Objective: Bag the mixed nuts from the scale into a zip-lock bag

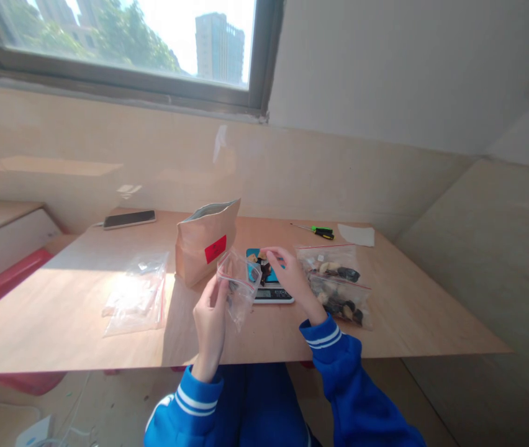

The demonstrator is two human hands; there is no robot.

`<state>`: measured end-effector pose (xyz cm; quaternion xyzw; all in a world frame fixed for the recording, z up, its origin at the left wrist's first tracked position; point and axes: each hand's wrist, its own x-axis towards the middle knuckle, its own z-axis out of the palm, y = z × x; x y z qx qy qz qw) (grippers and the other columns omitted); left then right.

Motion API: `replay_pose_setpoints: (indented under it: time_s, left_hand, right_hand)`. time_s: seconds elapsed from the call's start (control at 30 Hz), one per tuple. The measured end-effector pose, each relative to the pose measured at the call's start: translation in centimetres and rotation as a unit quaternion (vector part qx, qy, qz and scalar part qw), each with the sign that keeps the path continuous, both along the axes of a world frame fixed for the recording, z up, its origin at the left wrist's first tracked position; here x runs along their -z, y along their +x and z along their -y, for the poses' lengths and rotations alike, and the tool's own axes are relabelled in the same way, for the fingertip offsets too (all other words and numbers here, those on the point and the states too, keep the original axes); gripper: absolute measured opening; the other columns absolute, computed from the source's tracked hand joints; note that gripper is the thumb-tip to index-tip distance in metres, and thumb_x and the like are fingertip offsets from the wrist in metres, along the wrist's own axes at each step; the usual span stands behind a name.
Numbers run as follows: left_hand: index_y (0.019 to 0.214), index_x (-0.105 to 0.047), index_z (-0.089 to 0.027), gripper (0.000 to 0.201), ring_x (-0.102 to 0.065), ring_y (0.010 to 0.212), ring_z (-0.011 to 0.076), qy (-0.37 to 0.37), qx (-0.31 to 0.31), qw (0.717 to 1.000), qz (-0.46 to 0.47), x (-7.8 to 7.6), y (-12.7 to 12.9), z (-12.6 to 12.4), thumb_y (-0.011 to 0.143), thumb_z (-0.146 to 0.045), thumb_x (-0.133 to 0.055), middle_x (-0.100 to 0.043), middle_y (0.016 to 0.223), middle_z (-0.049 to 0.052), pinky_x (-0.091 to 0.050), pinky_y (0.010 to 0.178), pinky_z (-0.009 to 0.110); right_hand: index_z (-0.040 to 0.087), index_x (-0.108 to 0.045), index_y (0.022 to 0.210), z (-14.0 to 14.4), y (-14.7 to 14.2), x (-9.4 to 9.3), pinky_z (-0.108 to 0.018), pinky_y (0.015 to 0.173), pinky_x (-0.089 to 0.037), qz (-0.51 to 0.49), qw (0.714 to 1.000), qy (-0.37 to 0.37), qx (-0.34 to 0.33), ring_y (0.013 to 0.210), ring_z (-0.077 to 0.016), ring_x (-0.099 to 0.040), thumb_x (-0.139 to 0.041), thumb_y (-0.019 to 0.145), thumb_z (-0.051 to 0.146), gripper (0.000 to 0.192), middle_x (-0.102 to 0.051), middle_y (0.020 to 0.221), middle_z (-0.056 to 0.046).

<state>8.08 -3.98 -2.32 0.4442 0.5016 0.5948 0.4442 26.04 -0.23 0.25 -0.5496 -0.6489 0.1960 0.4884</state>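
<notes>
My left hand [211, 316] pinches the edge of a clear zip bag [241, 298] with a red seal line. A few dark bits show inside the bag's plastic. Behind it, a small kitchen scale [276, 298] with a blue top carries dark and tan dried pieces [262, 273]. Over these pieces hovers my right hand [290, 276], its thumb and fingers drawn together; whatever lies between them is too small to tell. Just left of the scale stands an open brown paper pouch [194, 248] with a red label.
Two filled zip bags [343, 307] of dark and pale pieces lie right of the scale. Flat clear bags [136, 298] lie at left. Farther back are a phone [129, 219], a screwdriver with a green and black handle [323, 231] and white paper [356, 235].
</notes>
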Motion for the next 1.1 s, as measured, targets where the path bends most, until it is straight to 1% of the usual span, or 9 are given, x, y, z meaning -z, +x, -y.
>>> replay_pose_setpoints:
  time_s: [0.07, 0.17, 0.23, 0.33, 0.47, 0.67, 0.83, 0.97, 1.1]
  left_hand:
    - [0.121, -0.065, -0.021, 0.047, -0.061, 0.116, 0.0251, -0.004, -0.006, 1.0, 0.009, -0.1, -0.1, 0.2, 0.084, -0.049, -0.059, -0.07, 0.121, 0.007, -0.044, 0.101, 0.037]
    - [0.122, -0.065, -0.023, 0.046, -0.061, 0.116, 0.0243, 0.001, -0.011, 1.0, 0.006, -0.3, -0.3, 0.4, 0.085, -0.05, -0.058, -0.069, 0.123, 0.005, -0.044, 0.101, 0.036]
    - [0.121, -0.065, -0.024, 0.045, -0.06, 0.117, 0.0243, 0.005, -0.015, 1.0, 0.003, -0.3, -0.4, 0.5, 0.085, -0.049, -0.058, -0.068, 0.124, 0.005, -0.044, 0.102, 0.036]
    - [0.12, -0.066, -0.025, 0.043, -0.058, 0.12, 0.0243, 0.009, -0.019, 1.0, 0.006, -0.1, -0.7, 0.5, 0.085, -0.048, -0.059, -0.067, 0.125, 0.004, -0.043, 0.103, 0.035]
    - [0.119, -0.066, -0.025, 0.042, -0.057, 0.122, 0.0244, 0.011, -0.02, 1.0, 0.011, 0.2, -1.0, 0.3, 0.084, -0.048, -0.06, -0.067, 0.126, 0.005, -0.042, 0.104, 0.035]
    - [0.12, -0.066, -0.024, 0.045, -0.057, 0.122, 0.0268, 0.0, -0.015, 1.0, 0.014, 0.4, -1.1, 0.3, 0.084, -0.05, -0.06, -0.067, 0.125, 0.006, -0.041, 0.105, 0.039]
    - [0.119, -0.066, -0.023, 0.044, -0.056, 0.123, 0.0267, 0.002, -0.013, 1.0, 0.017, 0.5, -1.1, 0.3, 0.083, -0.049, -0.061, -0.067, 0.126, 0.007, -0.041, 0.106, 0.039]
    - [0.12, -0.065, -0.023, 0.045, -0.058, 0.121, 0.027, -0.007, -0.006, 1.0, 0.013, 0.5, -0.6, 0.4, 0.083, -0.049, -0.06, -0.067, 0.125, 0.007, -0.043, 0.103, 0.039]
    - [0.121, -0.064, -0.022, 0.046, -0.06, 0.116, 0.027, -0.007, 0.016, 1.0, 0.005, 0.2, -0.1, 0.4, 0.084, -0.049, -0.059, -0.069, 0.122, 0.008, -0.046, 0.098, 0.038]
  right_hand:
    - [0.019, -0.067, 0.105, -0.6, 0.6, 2.5, -0.042, 0.096, -0.048, 0.077, 0.997, -0.009, 0.01, 0.109, -0.0236, -0.06, -0.054, 0.09, 0.027, 0.022, -0.067, 0.111, -0.011]
    - [0.021, -0.062, 0.119, -1.2, 1.0, 5.6, -0.047, 0.105, -0.04, 0.148, 0.989, -0.016, 0.003, 0.122, -0.0278, -0.052, -0.066, 0.08, 0.021, 0.039, -0.061, 0.124, -0.012]
    - [0.019, -0.059, 0.123, -1.5, 1.1, 6.7, -0.049, 0.107, -0.038, 0.149, 0.988, -0.027, 0.006, 0.124, -0.0292, -0.05, -0.068, 0.077, 0.016, 0.047, -0.059, 0.127, -0.014]
    - [0.017, -0.062, 0.119, -1.9, 1.3, 7.0, -0.05, 0.107, -0.038, 0.13, 0.991, -0.036, 0.008, 0.121, -0.0297, -0.054, -0.068, 0.073, 0.009, 0.047, -0.062, 0.123, -0.014]
    - [0.02, -0.064, 0.116, -2.0, 1.9, 6.3, -0.047, 0.105, -0.042, 0.095, 0.995, -0.04, 0.008, 0.118, -0.0272, -0.058, -0.068, 0.07, 0.006, 0.048, -0.065, 0.121, -0.011]
    - [0.018, -0.063, 0.116, -1.9, 2.9, 5.9, -0.04, 0.085, -0.057, 0.012, 0.998, -0.05, 0.046, 0.103, -0.0243, -0.065, -0.065, 0.074, 0.018, 0.043, -0.065, 0.117, -0.012]
    - [0.017, -0.06, 0.118, -1.6, 2.3, 3.5, -0.041, 0.09, -0.055, -0.071, 0.995, -0.026, 0.059, 0.105, -0.0236, -0.065, -0.068, 0.075, 0.027, 0.045, -0.067, 0.117, -0.012]
    - [0.02, -0.056, 0.126, -0.5, 0.1, -0.3, -0.039, 0.098, -0.051, -0.166, 0.985, -0.006, -0.04, 0.11, -0.0202, -0.063, -0.069, 0.077, 0.027, 0.051, -0.064, 0.123, -0.01]
    - [0.027, -0.054, 0.131, 0.7, -2.2, -2.6, -0.037, 0.106, -0.045, -0.125, 0.979, -0.05, -0.154, 0.122, -0.0191, -0.055, -0.071, 0.077, 0.026, 0.057, -0.056, 0.136, -0.006]
